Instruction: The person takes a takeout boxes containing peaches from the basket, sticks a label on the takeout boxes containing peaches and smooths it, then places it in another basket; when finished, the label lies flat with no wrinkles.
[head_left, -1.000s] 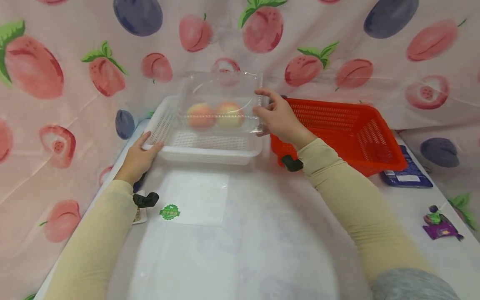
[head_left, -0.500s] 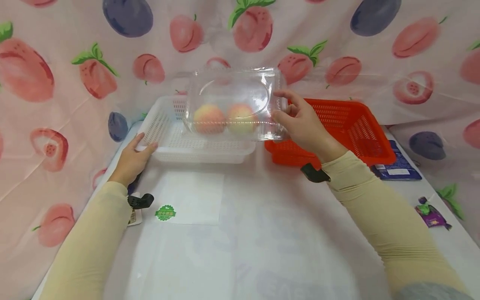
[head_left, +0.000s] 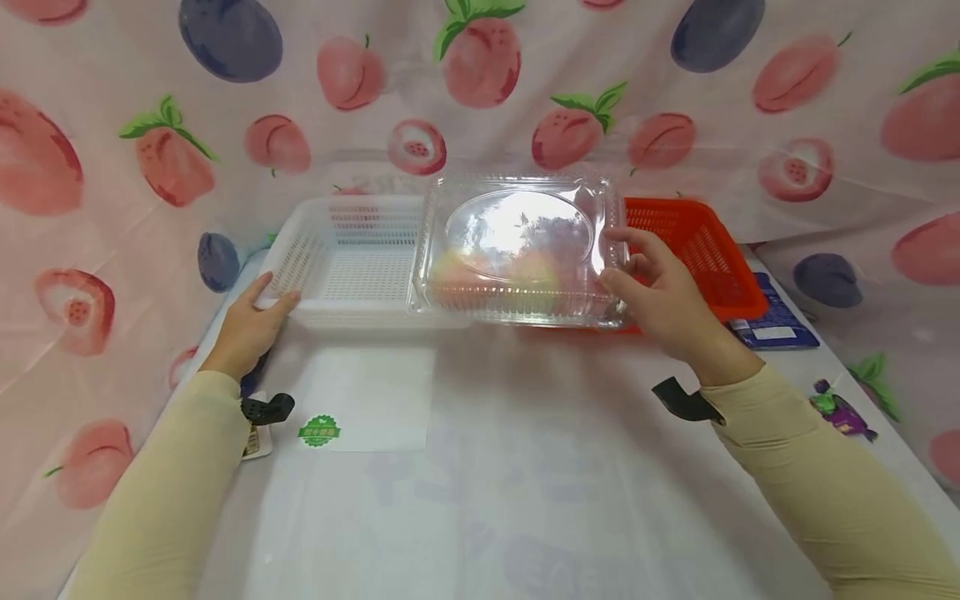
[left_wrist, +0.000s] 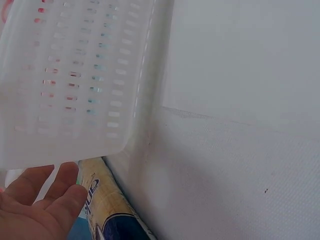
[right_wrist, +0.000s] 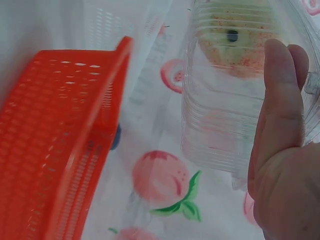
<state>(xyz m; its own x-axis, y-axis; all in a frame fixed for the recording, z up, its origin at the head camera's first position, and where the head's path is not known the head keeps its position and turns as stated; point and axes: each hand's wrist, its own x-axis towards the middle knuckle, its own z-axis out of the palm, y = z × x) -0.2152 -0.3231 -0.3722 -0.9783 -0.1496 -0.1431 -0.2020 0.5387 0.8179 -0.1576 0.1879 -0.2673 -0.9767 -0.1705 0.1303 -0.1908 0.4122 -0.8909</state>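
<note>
My right hand [head_left: 667, 296] grips the right end of a clear plastic clamshell box [head_left: 517, 192], raised over the inner ends of two baskets. Inside the box are two yellow-red apples [head_left: 536, 279], blurred by glare on the lid; the right wrist view shows one apple [right_wrist: 240, 42] through the ribbed wall. My left hand [head_left: 247, 329] is at the near left corner of a white plastic basket [head_left: 360, 317], its fingertips right at the rim. Seen from the left wrist, the fingers [left_wrist: 65, 180] are loosely bent against the basket's edge.
A red basket [head_left: 731, 275] stands to the right, partly behind the box. Beyond it lies a blue packet [head_left: 780, 321], with small wrapped sweets [head_left: 843, 412] nearer. A clear bag with a green label [head_left: 318, 431] lies in front; a blue-and-tan packet [left_wrist: 112, 200] lies beside the left hand.
My right hand has carried the box of apples rightward, from over the white basket toward the red one, tipping its lid more into view. The left hand has stayed at the white basket's corner.
</note>
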